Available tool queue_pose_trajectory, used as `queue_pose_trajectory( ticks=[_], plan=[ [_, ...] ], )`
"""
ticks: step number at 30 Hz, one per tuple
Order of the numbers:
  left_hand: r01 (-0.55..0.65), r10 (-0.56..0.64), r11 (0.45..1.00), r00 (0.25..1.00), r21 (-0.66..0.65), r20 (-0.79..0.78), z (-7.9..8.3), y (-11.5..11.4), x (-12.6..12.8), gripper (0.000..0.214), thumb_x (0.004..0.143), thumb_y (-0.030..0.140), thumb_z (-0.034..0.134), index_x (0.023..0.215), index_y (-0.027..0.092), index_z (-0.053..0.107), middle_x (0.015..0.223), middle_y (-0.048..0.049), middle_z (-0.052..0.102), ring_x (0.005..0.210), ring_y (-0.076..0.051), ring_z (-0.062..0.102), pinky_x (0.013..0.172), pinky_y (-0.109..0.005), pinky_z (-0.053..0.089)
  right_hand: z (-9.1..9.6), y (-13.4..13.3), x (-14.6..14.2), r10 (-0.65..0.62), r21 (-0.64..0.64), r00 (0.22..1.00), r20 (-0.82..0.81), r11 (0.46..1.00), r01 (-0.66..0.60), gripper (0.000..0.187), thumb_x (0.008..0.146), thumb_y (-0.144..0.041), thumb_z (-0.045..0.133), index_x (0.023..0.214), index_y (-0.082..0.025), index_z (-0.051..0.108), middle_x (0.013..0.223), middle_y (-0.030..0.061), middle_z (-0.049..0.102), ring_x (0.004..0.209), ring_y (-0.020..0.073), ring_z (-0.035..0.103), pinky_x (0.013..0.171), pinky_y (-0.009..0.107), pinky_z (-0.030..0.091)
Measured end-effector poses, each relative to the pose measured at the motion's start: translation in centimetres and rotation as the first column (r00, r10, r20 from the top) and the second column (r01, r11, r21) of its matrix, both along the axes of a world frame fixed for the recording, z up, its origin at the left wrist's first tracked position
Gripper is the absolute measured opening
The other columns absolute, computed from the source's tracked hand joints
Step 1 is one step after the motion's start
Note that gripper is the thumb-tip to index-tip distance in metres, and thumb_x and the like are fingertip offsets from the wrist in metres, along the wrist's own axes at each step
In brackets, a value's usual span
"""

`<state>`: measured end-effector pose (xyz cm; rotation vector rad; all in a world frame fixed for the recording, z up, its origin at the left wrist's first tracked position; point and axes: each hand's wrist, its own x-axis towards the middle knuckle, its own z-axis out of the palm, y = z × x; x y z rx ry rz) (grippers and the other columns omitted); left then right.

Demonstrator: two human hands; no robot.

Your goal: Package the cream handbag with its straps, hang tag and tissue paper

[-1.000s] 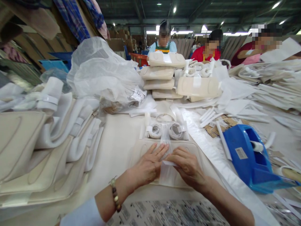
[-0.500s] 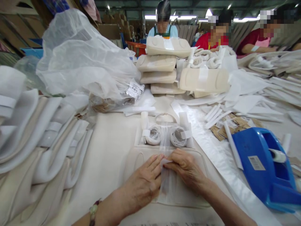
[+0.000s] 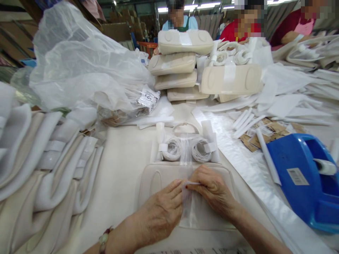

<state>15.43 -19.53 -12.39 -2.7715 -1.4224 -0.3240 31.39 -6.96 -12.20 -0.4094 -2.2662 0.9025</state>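
A cream handbag (image 3: 225, 215) lies flat before me, with a clear plastic strip (image 3: 189, 211) running down its middle. My right hand (image 3: 212, 190) pinches the loose edge of that strip between thumb and fingers. On the bag's left half rests my left hand (image 3: 161, 211), its fingers stretched out and the tips touching the strip beside the right fingertips. The left palm and thumb are hidden. Above the bag's top edge sit two coiled straps (image 3: 171, 149) in white wrapping, and a thin handle loop (image 3: 186, 127) arches behind them.
Folded cream pieces with white foam (image 3: 47, 176) line the left. A blue tape dispenser (image 3: 296, 176) stands right, near paper tubes (image 3: 242, 120) and brown tags (image 3: 261, 135). Behind are stacked cream bags (image 3: 174, 65), a large plastic bag (image 3: 87, 63) and several co-workers (image 3: 182, 21).
My view has tilted down and shifted slightly. The right hand keeps its pinch on the strip, whose edge now shows more between the hands. The left hand stays on the bag.
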Motion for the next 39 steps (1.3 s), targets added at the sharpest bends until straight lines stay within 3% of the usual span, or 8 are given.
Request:
queue_pose_trajectory(
  ticks=[6,15,20,23,26,31,35,39],
  plan=[
    [0.013,0.001,0.99,0.995,-0.139,0.1,1.7,-0.8,0.4,0.021,0.083,0.022,0.049,0.092,0.012,0.065,0.113,-0.0123,0.065,0.117,-0.022,0.054,0.115,-0.035,0.029,-0.3,-0.1,-0.2,-0.051,0.054,0.995,0.081,0.997,0.047,0.038,0.093,-0.039,0.05,0.062,-0.017,0.058,0.061,-0.0016,0.054,0.062,0.0111,0.05,0.057,0.023,0.037],
    [0.027,-0.013,0.999,0.935,-0.035,0.354,0.3,-2.2,0.5,0.02,0.082,0.013,0.045,0.073,0.017,0.063,0.074,-0.0067,0.068,0.082,-0.016,0.065,0.091,-0.031,0.051,-0.7,-0.7,-0.9,-0.177,0.192,0.968,0.176,0.971,0.142,0.02,0.082,-0.019,0.067,0.064,-0.018,0.058,0.066,-0.0024,0.055,0.067,0.0121,0.051,0.059,0.023,0.035],
    [-0.073,0.025,0.99,0.934,0.122,0.357,1.2,-1.8,1.4,0.032,0.085,0.017,0.048,0.053,0.019,0.049,0.052,-0.0009,0.052,0.053,-0.013,0.05,0.057,-0.029,0.049,-1.1,-0.8,-1.2,-0.224,0.241,0.962,0.156,0.953,0.183,0.022,0.076,-0.015,0.072,0.062,-0.017,0.055,0.067,-0.0012,0.055,0.069,0.0136,0.051,0.06,0.024,0.036],
    [-0.22,0.156,0.946,0.953,0.24,0.258,1.0,-0.6,2.1,0.016,0.084,0.011,0.048,0.076,0.011,0.062,0.072,-0.0073,0.063,0.071,-0.019,0.057,0.063,-0.032,0.051,-1.2,-0.9,-1.3,-0.226,0.26,0.965,0.136,0.948,0.185,0.021,0.077,-0.013,0.071,0.063,-0.017,0.056,0.067,-0.0007,0.055,0.069,0.0143,0.051,0.061,0.024,0.037],
    [-0.237,0.21,0.909,0.971,0.342,0.116,-0.2,0.1,2.3,0.026,0.085,0.007,0.045,0.106,0.003,0.06,0.1,-0.0131,0.066,0.1,-0.025,0.057,0.084,-0.036,0.051,-0.9,-1.1,-1.2,-0.244,0.252,0.958,0.152,0.947,0.202,0.021,0.076,-0.01,0.07,0.063,-0.017,0.055,0.068,-0.0003,0.056,0.071,0.0149,0.051,0.062,0.024,0.038],
    [-0.242,0.255,0.905,0.967,0.35,0.008,-1.5,-0.3,2.0,0.034,0.086,0.008,0.04,0.116,0.004,0.056,0.12,-0.0151,0.061,0.119,-0.027,0.049,0.101,-0.041,0.04,-1.0,-0.9,-1.4,-0.33,0.224,0.935,0.134,0.929,0.296,0.019,0.079,-0.011,0.066,0.067,-0.018,0.054,0.072,0.0009,0.056,0.074,0.0164,0.052,0.065,0.026,0.042],
    [-0.256,0.285,0.905,0.958,0.341,-0.037,-1.6,-0.4,2.0,0.036,0.086,0.011,0.04,0.119,0.007,0.055,0.13,-0.0135,0.057,0.128,-0.027,0.043,0.106,-0.043,0.032,-1.0,-0.9,-2.1,-0.396,0.197,0.918,0.029,0.902,0.383,0.006,0.086,-0.014,0.053,0.084,-0.018,0.056,0.084,0.0045,0.058,0.076,0.0177,0.056,0.068,0.029,0.048],
    [-0.271,0.316,0.896,0.946,0.351,-0.076,-1.7,-0.3,2.0,0.038,0.087,0.012,0.04,0.124,0.008,0.051,0.132,-0.0119,0.057,0.126,-0.026,0.046,0.106,-0.044,0.03,0.8,-1.9,0.8,-0.405,0.208,0.9,-0.162,0.877,0.433,0.018,0.089,-0.017,0.05,0.106,-0.018,0.056,0.095,0.0064,0.058,0.074,0.0151,0.058,0.065,0.028,0.051]
  ],
)
